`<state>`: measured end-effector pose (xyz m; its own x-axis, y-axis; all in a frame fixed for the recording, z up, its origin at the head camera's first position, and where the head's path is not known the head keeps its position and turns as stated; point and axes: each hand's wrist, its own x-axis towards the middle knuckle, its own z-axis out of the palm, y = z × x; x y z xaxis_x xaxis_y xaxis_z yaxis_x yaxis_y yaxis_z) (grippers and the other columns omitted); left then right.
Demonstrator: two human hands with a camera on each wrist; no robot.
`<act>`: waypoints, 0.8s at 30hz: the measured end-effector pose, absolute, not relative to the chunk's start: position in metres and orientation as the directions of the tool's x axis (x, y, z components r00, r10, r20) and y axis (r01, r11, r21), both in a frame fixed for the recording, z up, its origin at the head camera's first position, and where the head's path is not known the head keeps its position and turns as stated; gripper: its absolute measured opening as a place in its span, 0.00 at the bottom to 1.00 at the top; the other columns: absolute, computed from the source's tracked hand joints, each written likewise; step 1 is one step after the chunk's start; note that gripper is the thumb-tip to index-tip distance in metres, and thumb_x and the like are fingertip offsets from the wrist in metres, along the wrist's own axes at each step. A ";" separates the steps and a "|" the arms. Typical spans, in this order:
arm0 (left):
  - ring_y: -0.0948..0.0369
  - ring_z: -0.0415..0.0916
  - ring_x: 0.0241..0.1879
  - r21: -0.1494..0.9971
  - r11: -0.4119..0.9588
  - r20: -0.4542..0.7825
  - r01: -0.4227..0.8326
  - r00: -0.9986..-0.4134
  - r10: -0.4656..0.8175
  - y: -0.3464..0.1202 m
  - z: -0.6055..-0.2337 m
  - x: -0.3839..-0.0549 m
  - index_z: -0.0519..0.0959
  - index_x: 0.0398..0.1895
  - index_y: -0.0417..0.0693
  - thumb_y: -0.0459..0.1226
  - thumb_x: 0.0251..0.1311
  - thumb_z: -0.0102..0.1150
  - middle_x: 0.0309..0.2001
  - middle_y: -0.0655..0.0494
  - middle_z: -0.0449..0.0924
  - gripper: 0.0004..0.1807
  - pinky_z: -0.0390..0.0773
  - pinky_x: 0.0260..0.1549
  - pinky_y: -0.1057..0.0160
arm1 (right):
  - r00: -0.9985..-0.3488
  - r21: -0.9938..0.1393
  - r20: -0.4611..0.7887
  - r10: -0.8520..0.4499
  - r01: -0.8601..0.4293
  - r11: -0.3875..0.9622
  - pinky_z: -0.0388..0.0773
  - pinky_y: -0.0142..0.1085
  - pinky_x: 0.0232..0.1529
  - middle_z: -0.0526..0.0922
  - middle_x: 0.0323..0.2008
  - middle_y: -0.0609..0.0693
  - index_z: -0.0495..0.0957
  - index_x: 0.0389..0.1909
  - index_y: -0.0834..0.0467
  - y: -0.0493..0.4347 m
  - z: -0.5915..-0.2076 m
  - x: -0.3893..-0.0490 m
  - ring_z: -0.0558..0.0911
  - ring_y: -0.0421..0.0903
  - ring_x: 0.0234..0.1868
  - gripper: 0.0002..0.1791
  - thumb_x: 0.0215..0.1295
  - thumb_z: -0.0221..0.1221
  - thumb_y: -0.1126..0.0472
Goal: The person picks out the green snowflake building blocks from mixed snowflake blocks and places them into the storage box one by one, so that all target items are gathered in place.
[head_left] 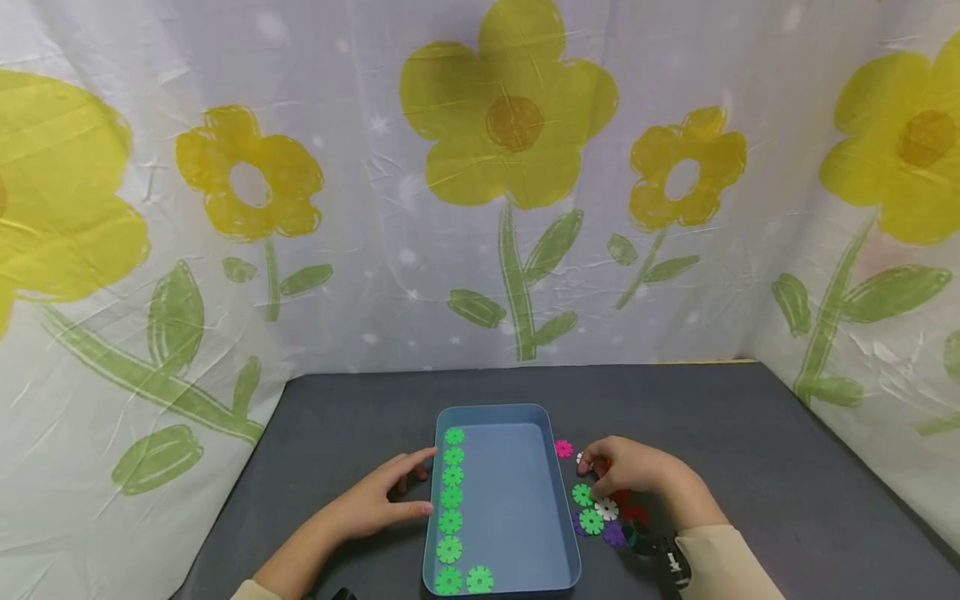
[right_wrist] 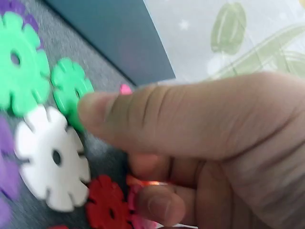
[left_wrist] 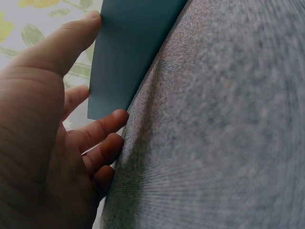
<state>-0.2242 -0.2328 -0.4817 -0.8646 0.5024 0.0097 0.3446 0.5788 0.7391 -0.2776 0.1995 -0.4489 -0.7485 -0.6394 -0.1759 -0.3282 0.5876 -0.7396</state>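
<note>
A blue tray (head_left: pixel 517 500) lies on the dark table, holding a column of green notched discs (head_left: pixel 452 497) along its left side and one more green disc (head_left: pixel 480 579) in the bottom row. My left hand (head_left: pixel 375 497) touches the tray's left wall with thumb and fingertips spread apart. Right of the tray, my right hand (head_left: pixel 630 467) reaches over loose discs, thumb and index finger apart. Its thumb (right_wrist: pixel 138 112) overlaps a green disc (right_wrist: pixel 66 86) in the right wrist view, and its bent fingers hang over red and pink discs. A white disc (head_left: pixel 606 509) lies below the hand.
Beside the tray's right wall lie a pink disc (head_left: pixel 564 449), a purple disc (head_left: pixel 614 533) and a green disc (head_left: pixel 592 522), with red discs (head_left: pixel 634 512) partly under the right wrist. A flower-printed curtain (head_left: pixel 360 208) hangs behind the table (head_left: pixel 360 408).
</note>
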 end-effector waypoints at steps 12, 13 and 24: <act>0.57 0.67 0.43 0.742 0.579 0.003 0.337 -0.866 0.500 -0.234 -0.485 -0.225 0.59 0.81 0.55 0.53 0.67 0.67 0.55 0.57 0.72 0.44 0.68 0.42 0.56 | -0.804 -0.675 -0.112 -0.583 -0.369 0.639 0.69 0.39 0.29 0.73 0.25 0.46 0.82 0.43 0.58 0.196 -0.457 -0.280 0.70 0.43 0.25 0.11 0.60 0.71 0.66; 0.57 0.67 0.43 0.743 0.579 0.003 0.337 -0.866 0.500 -0.235 -0.485 -0.225 0.59 0.81 0.55 0.53 0.67 0.67 0.55 0.56 0.72 0.44 0.68 0.42 0.56 | -0.804 -0.675 -0.115 -0.584 -0.368 0.639 0.68 0.39 0.29 0.73 0.25 0.47 0.82 0.44 0.58 0.196 -0.457 -0.280 0.70 0.43 0.25 0.13 0.59 0.72 0.65; 0.57 0.67 0.43 0.743 0.571 0.020 0.350 -0.864 0.504 -0.234 -0.485 -0.226 0.60 0.81 0.54 0.52 0.67 0.67 0.55 0.56 0.72 0.43 0.68 0.42 0.57 | -0.808 -0.608 -0.092 -0.582 -0.417 0.676 0.68 0.38 0.27 0.74 0.23 0.46 0.85 0.45 0.52 0.194 -0.457 -0.280 0.70 0.41 0.23 0.15 0.58 0.75 0.60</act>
